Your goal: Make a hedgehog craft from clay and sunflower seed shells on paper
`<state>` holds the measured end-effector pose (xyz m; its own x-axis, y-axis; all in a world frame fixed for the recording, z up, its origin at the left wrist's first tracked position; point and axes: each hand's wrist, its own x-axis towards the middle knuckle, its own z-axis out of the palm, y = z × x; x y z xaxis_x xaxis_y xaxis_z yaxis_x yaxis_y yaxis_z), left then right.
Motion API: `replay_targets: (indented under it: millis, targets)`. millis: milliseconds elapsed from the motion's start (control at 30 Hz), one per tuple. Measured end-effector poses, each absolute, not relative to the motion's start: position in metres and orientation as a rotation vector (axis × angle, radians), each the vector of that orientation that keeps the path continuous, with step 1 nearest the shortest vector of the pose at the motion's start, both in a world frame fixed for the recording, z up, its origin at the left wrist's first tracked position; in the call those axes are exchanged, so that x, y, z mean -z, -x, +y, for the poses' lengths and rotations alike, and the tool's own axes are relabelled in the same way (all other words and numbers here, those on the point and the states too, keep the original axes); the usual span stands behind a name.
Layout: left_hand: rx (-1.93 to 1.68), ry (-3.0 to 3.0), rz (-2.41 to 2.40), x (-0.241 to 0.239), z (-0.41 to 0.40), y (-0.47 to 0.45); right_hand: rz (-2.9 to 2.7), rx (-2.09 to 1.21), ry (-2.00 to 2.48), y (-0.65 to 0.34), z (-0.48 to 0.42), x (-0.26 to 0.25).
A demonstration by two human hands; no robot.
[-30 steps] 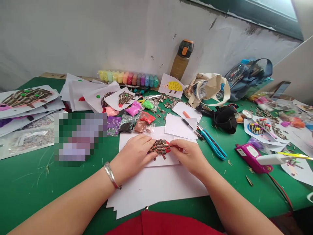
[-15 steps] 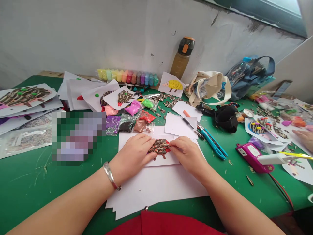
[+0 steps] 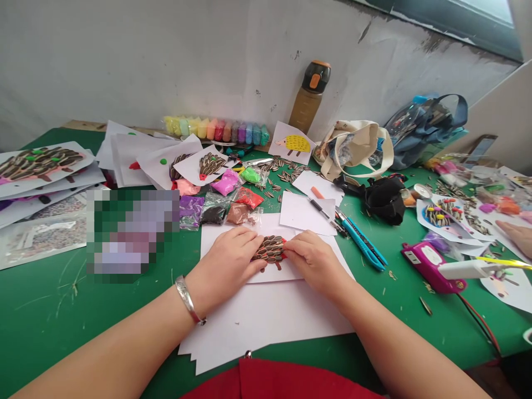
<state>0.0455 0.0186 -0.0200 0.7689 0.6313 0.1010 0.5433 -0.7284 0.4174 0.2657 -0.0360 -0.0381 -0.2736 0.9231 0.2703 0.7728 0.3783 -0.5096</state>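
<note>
A small hedgehog figure (image 3: 269, 249) made of sunflower seeds on red clay lies on a white paper card (image 3: 291, 271). My left hand (image 3: 226, 263) rests flat on the card, its fingers stretched against the figure's left side. My right hand (image 3: 313, 260) has its fingers pinched at the figure's red right end. The card sits on a stack of white sheets (image 3: 257, 321) on the green table (image 3: 50, 310).
Bags of coloured clay (image 3: 226, 199), loose sunflower seeds (image 3: 286, 174), a pen and blue cutter (image 3: 359, 241), a pink glue gun (image 3: 432, 266), a brown bottle (image 3: 310, 97) and tote bags (image 3: 357, 147) lie around. Finished seed pictures (image 3: 39, 163) are stacked at the left. Another person's hand (image 3: 515, 235) rests at the right edge.
My right fingers have slid slightly left onto the figure's red end. Another person's hand came into view at the right edge half a second ago and stays there.
</note>
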Motion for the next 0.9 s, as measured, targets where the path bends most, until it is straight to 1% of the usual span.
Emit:
replay_targets:
  millis: [233,433,733,900]
  targets:
    - [-0.349,-2.600,0.883,0.0186,0.0178,-0.0445,-2.080,-0.439,1.494,-0.2671,-0.0373,0.0367]
    - [-0.361,-2.601,0.894,0.0205,0.0174,-0.0440,-2.026,-0.370,1.649,-0.2720,-0.0370,0.0333]
    - [-0.327,-2.612,0.907,0.0193,0.0164,-0.0448,-2.127,-0.360,1.624,-0.2655,-0.0375,0.0332]
    - [-0.334,-2.610,0.902,0.0197,0.0168,-0.0448,-2.079,-0.361,1.655,-0.2688,-0.0362,0.0338]
